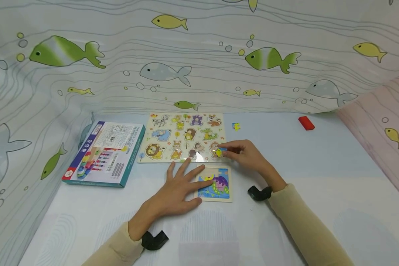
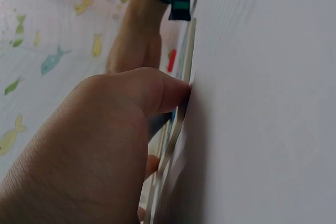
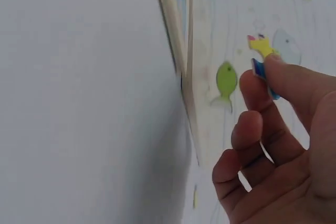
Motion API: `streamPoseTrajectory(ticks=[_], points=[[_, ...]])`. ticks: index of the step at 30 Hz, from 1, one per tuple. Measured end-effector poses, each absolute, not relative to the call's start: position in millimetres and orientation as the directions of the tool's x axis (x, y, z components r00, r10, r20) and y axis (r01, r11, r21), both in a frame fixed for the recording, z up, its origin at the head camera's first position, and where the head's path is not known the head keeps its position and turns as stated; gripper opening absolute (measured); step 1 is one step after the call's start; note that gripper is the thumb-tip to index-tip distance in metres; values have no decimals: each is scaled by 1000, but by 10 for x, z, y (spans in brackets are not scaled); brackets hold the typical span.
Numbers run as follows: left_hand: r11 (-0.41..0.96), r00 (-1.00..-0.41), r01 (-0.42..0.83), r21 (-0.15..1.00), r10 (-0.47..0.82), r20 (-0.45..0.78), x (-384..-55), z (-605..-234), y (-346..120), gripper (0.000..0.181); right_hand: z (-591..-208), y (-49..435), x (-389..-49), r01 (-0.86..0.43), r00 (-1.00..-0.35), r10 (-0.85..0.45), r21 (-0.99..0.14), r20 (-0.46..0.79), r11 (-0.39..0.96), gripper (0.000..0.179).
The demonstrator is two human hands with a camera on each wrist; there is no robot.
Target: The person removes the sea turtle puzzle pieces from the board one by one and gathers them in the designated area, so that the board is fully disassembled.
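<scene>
A small wooden jigsaw tray [image 1: 231, 184] lies flat on the table, its picture a purple and green creature on blue. My left hand [image 1: 179, 190] rests across its left side with fingers spread; the left wrist view shows the thumb [image 2: 170, 93] at the tray's edge. Between thumb and fingertips my right hand [image 1: 244, 153] pinches a blue and yellow puzzle piece [image 3: 262, 48], held above the right edge of the animal puzzle board [image 1: 141, 159]. Another blue and yellow piece [image 1: 236, 127] lies on the table right of that board.
A teal-edged box [image 1: 103, 155] with printed pictures lies left of the animal board. Toward the back right sits a red block [image 1: 306, 123]. A fish-patterned curtain [image 1: 212, 92] hangs behind the table. Black bands [image 1: 154, 241] are on both wrists.
</scene>
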State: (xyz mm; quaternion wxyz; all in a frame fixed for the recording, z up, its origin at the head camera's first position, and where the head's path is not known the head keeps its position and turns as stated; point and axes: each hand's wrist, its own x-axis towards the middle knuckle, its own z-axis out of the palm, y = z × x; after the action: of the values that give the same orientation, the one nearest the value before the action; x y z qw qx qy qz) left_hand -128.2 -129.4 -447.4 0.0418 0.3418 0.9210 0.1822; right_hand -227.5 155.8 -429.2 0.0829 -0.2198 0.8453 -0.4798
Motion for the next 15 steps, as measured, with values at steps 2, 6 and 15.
streamPoseTrajectory(ticks=[2,6,15], points=[[697,-761,616,366,647,48,-1286,-4477,-1292,54,-4275,1642,-2324,-289,-907,-414,-837,83,465,30],[697,-760,620,361,648,53,-1292,-4476,-1293,54,-4269,1821,-2466,-268,-932,-351,-825,91,497,31],[699,-764,616,363,643,59,-1277,-4491,-1292,55,-4292,2156,-2833,-74,-988,-149,-760,-31,645,30]])
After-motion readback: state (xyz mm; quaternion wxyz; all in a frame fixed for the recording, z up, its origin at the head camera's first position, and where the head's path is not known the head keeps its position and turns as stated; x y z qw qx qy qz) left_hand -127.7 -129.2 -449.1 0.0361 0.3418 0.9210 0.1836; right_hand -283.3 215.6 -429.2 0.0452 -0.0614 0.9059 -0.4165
